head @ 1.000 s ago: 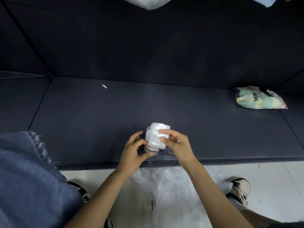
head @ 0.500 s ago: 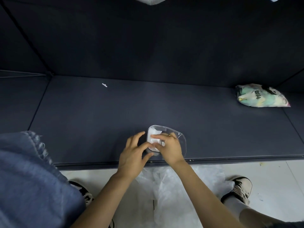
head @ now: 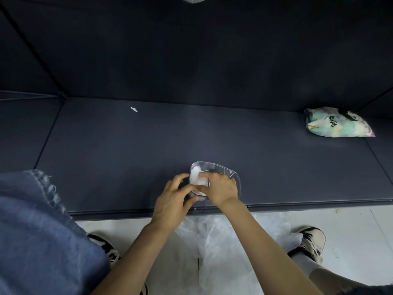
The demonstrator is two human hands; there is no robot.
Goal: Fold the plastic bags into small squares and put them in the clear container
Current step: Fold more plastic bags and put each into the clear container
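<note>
We find the folded bag inside the left end of the clear container, directly beneath our right hand, whose fingers press it down, while our left hand grips the container's near-left wall

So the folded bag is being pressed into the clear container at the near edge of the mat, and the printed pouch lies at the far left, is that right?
Not quite: the printed pouch lies at the far right of the mat, as the head view shows. The folded bag is indeed being pressed into the clear container at the near edge.
</note>
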